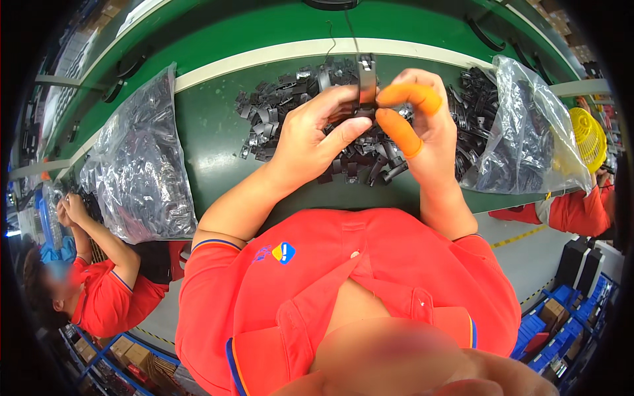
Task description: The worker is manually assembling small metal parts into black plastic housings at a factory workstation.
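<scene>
My left hand (306, 136) grips a narrow black plastic part (367, 82) that stands upright above the bench, thumb and fingers closed round its lower end. Orange finger cots cover the thumb and index finger of my right hand (426, 119). Those two fingertips meet the same part from its right side, pinching at its lower edge. Beneath both hands spreads a loose pile of small black plastic parts (267, 115) on the green bench top (214, 152). What my left fingers do behind the part is hidden.
Clear plastic bags full of black parts lie on the left (142, 158) and right (518, 132). More loose black parts (472, 99) lie by the right bag. A yellow basket (588, 138) stands beyond it. Co-workers in red sit at left (112, 297) and right (574, 211).
</scene>
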A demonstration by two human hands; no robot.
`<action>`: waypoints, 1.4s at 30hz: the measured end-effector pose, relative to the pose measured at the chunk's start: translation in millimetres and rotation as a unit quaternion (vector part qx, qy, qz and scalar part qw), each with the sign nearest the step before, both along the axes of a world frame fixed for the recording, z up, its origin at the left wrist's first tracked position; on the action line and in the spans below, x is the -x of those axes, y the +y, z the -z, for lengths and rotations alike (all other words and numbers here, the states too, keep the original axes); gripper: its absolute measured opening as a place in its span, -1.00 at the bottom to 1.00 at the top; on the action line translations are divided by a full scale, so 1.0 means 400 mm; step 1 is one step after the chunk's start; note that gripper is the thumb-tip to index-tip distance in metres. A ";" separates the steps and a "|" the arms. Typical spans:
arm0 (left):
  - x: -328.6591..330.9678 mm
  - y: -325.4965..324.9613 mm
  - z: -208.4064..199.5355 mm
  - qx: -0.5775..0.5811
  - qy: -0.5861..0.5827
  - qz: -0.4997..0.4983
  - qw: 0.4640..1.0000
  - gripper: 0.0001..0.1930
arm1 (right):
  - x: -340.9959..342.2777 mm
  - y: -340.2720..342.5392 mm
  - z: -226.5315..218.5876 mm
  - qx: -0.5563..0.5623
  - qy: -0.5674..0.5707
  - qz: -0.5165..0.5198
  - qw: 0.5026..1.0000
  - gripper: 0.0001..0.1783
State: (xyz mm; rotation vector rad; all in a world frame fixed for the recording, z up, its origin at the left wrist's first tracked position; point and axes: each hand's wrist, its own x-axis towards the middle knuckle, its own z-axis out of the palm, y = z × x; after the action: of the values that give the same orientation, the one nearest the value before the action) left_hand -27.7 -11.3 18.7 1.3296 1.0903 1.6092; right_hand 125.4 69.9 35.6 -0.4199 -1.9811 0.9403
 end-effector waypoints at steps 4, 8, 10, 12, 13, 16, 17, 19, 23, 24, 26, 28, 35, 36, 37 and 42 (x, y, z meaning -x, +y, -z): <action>0.001 -0.002 0.030 -0.030 0.166 -0.026 0.985 -0.68 | 0.022 -0.004 -0.011 0.300 0.068 -0.126 0.943 -0.46; -0.029 -0.010 0.041 -0.011 0.101 0.000 0.995 -0.64 | 0.022 -0.026 -0.002 0.305 0.057 -0.109 0.944 -0.69; -0.048 -0.011 0.037 0.009 0.069 0.001 0.998 -0.62 | 0.024 -0.036 0.008 0.257 0.062 -0.066 0.962 -0.75; -0.066 -0.006 0.015 0.022 -0.008 0.020 1.000 -0.62 | 0.024 -0.038 0.017 0.206 0.067 -0.010 0.976 -0.76; -0.068 -0.009 0.006 0.046 -0.034 0.039 0.998 -0.64 | 0.023 -0.037 0.022 0.189 0.054 0.008 0.980 -0.76; -0.062 -0.008 0.004 0.052 -0.055 0.051 0.996 -0.65 | 0.024 -0.030 0.018 0.177 0.044 -0.001 0.983 -0.75; -0.062 -0.005 0.009 0.047 -0.043 0.037 0.997 -0.67 | 0.026 -0.027 0.014 0.214 0.064 -0.027 0.974 -0.74; -0.070 -0.006 0.021 0.038 -0.045 0.026 0.998 -0.68 | 0.025 -0.038 0.012 0.256 0.066 -0.035 0.964 -0.74; -0.061 -0.008 0.047 0.048 -0.021 0.016 0.999 -0.69 | 0.022 -0.052 0.011 0.333 0.067 -0.045 0.940 -0.72; -0.058 -0.009 0.047 0.049 -0.019 0.017 0.998 -0.69 | 0.022 -0.054 0.014 0.360 0.072 -0.055 0.929 -0.70; -0.056 -0.008 0.047 0.053 -0.066 0.037 0.996 -0.69 | 0.027 -0.055 0.009 0.382 0.082 -0.086 0.917 -0.67; -0.053 0.002 0.061 0.045 -0.089 0.040 0.994 -0.68 | 0.028 -0.052 0.017 0.402 0.093 -0.114 0.904 -0.64; -0.058 -0.014 0.055 0.049 -0.102 0.120 0.986 -0.61 | -0.006 -0.026 0.035 0.380 0.064 -0.200 0.901 -0.51; -0.058 -0.015 0.046 0.053 -0.101 0.126 0.986 -0.61 | -0.009 -0.026 0.043 0.382 0.068 -0.194 0.901 -0.51; -0.059 -0.014 0.031 0.076 -0.179 0.137 0.971 -0.61 | -0.011 -0.025 0.053 0.328 0.061 -0.183 0.925 -0.51; -0.048 -0.019 0.010 0.082 0.140 0.111 0.981 -0.53 | -0.033 -0.033 0.010 0.075 -0.122 -0.041 0.989 -0.67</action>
State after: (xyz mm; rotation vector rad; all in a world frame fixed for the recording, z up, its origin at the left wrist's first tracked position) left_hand -8.3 -19.1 14.6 1.5367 1.1649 1.1706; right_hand 138.7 56.6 31.7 -0.5638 -2.1695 1.1404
